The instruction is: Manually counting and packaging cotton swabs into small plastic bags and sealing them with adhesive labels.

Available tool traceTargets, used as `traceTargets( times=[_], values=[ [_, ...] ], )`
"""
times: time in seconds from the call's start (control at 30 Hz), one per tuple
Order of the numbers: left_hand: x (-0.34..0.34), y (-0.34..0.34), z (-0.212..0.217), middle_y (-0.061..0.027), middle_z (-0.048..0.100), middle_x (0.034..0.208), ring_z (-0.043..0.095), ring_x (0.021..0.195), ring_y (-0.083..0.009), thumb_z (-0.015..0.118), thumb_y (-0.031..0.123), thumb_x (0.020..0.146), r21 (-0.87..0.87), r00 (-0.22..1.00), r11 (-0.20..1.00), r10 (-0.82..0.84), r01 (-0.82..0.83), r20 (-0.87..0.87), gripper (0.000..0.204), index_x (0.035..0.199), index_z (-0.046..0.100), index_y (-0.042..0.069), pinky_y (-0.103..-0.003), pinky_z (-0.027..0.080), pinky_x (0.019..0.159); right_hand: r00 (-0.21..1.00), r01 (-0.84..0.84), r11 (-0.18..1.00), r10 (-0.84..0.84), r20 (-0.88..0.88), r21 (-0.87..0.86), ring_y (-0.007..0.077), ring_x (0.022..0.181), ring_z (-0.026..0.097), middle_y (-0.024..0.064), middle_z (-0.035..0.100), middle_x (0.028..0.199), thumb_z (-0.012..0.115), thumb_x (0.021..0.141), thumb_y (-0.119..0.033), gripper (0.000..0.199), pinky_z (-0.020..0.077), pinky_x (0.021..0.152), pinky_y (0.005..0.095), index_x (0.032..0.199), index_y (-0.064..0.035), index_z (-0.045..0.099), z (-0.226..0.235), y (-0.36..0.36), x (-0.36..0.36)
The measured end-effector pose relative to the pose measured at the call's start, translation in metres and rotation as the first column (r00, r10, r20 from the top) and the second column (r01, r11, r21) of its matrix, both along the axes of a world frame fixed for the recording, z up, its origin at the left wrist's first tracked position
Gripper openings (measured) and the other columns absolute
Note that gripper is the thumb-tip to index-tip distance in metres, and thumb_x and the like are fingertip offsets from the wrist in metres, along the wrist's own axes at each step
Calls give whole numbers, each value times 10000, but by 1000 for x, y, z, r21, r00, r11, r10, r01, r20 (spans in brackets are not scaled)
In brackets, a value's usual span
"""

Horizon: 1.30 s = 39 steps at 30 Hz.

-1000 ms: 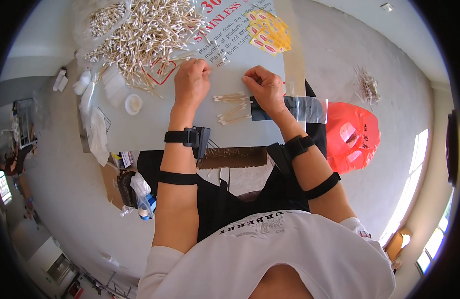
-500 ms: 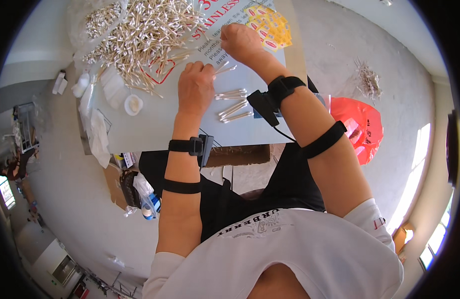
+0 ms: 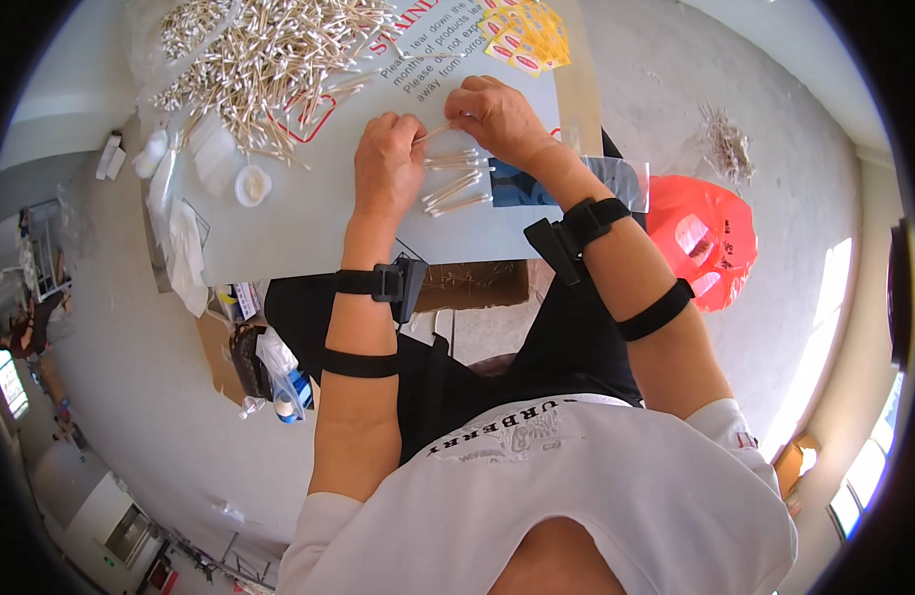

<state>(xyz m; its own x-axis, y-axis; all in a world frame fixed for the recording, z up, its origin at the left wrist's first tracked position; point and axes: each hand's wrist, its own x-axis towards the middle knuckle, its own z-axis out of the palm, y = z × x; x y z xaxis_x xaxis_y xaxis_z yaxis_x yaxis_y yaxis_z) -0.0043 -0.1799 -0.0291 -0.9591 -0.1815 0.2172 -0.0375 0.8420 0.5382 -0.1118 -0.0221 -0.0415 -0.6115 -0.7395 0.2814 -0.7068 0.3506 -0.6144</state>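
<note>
Over the table, my left hand (image 3: 386,164) is closed in a pinch on a cotton swab (image 3: 434,133) that points to the right. At the swab's far end are the pinched fingers of my right hand (image 3: 499,121); exactly how they touch the tip is hard to see. Just below both hands lie several cotton swabs (image 3: 456,188) in small loose groups on the tabletop. A dark blue and clear plastic packet (image 3: 515,188) sits beside them, partly under my right wrist. A large heap of cotton swabs (image 3: 269,74) spreads across the far left.
Yellow and white stickers (image 3: 527,40) lie at the table's far right. On the left are a small white dish (image 3: 251,185) and clear plastic bags (image 3: 187,263). A red plastic bag (image 3: 710,243) hangs right of the table. Below the near edge stands an open cardboard box (image 3: 472,286).
My right hand has come from near the stickers down to the swab at my left hand. The blue packet under my right arm shows more now. The view has shifted slightly.
</note>
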Motion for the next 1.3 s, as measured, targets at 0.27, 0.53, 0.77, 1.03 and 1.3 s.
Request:
traceTargets(
  times=[0.27, 0.53, 0.77, 1.03, 1.3],
  values=[
    [8, 1, -4, -77, 576, 783, 576, 827, -294, 680, -31, 717, 87, 999, 996, 2, 3, -52, 143, 814, 625, 58, -407, 489, 714, 995, -97, 994, 97, 12, 51, 284, 840, 593, 75, 595, 825, 660, 795, -83, 74, 492, 722, 378, 820, -81, 591, 4, 22, 4],
    [20, 11, 2, -105, 601, 1077, 545, 1054, -309, 691, 69, 752, -36, 998, 999, -18, 16, -65, 240, 988, 646, 68, -455, 437, 898, 999, 53, 997, -53, -5, 54, 275, 852, 590, 69, 582, 811, 661, 791, -114, 49, 485, 749, 366, 824, -86, 640, 7, 9, 3],
    [65, 59, -11, -172, 279, 1537, 207, 1447, -313, 533, 496, 905, -291, 989, 955, -15, 57, 144, 751, 1472, 305, 59, -538, 148, 1150, 994, -103, 994, 104, 28, -47, 289, 883, 584, 58, 617, 902, 643, 792, -67, 31, 488, 808, 364, 777, -67, 669, 2, 8, 12],
    [32, 48, -12, -188, 271, 1534, 236, 1432, -328, 517, 451, 934, -278, 985, 946, -143, 165, 98, 708, 1456, 315, 18, -495, 156, 1162, 852, 363, 829, -112, 511, -425, 194, 1095, 579, 105, 628, 1188, 541, 921, -51, 185, 451, 942, 282, 1046, 27, 654, -9, 17, 29],
    [10, 60, -19, -212, 254, 1532, 231, 1432, -323, 391, 365, 1028, 685, 952, 728, 227, -25, -206, 573, 1445, 318, -22, -404, 216, 1151, 751, 588, 601, -158, 641, -541, 264, 1260, 477, 172, 528, 1337, 495, 987, -140, 284, 352, 1060, 327, 1202, 26, 578, -12, 3, 63]
  ],
)
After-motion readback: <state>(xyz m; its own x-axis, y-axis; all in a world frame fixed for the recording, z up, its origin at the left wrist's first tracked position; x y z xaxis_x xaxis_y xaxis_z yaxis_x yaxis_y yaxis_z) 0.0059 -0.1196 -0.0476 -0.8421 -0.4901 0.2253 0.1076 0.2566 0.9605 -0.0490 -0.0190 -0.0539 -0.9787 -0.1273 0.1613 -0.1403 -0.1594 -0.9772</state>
